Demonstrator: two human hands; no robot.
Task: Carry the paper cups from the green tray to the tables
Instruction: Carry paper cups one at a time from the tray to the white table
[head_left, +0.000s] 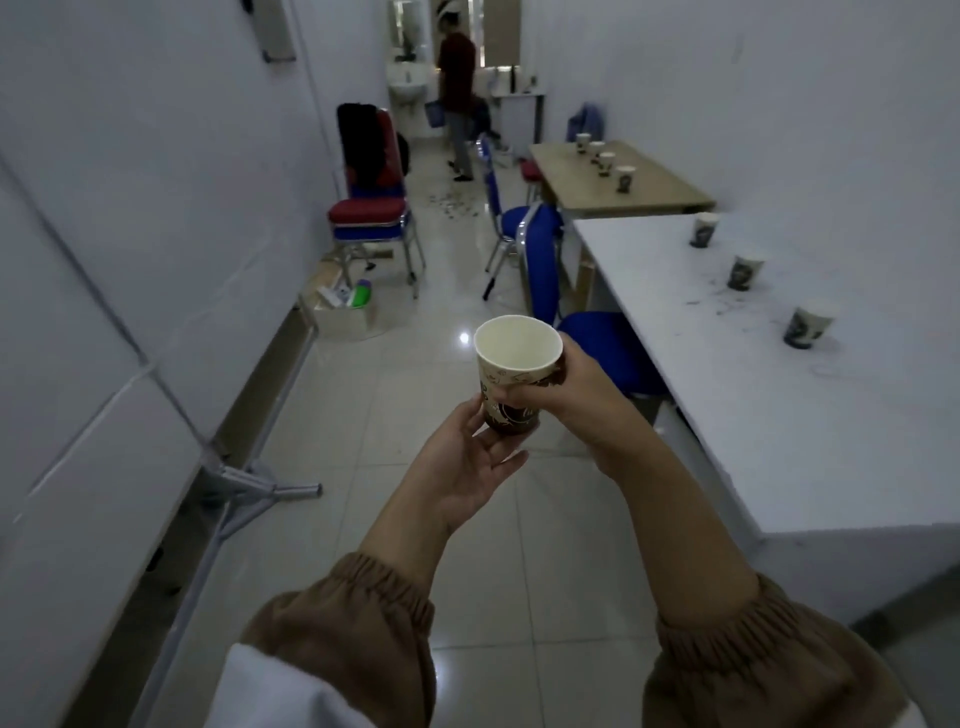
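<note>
An empty paper cup (514, 374) with a brown printed pattern is held upright in front of me over the tiled floor. My right hand (566, 389) grips its side from the right. My left hand (467, 462) is open below it, fingertips touching the cup's base. Three paper cups (745, 272) stand in a row along the far side of the white table (727, 415) on my right. Several more cups (605, 158) stand on the wooden table (654, 192) behind it. The green tray is not in view.
Blue chairs (602, 338) are tucked at the tables' left edge. Stacked red and blue chairs (371, 213) and a cardboard box (340, 312) stand along the left wall. A person (457, 93) stands at the corridor's far end by a sink. Debris lies on the floor there.
</note>
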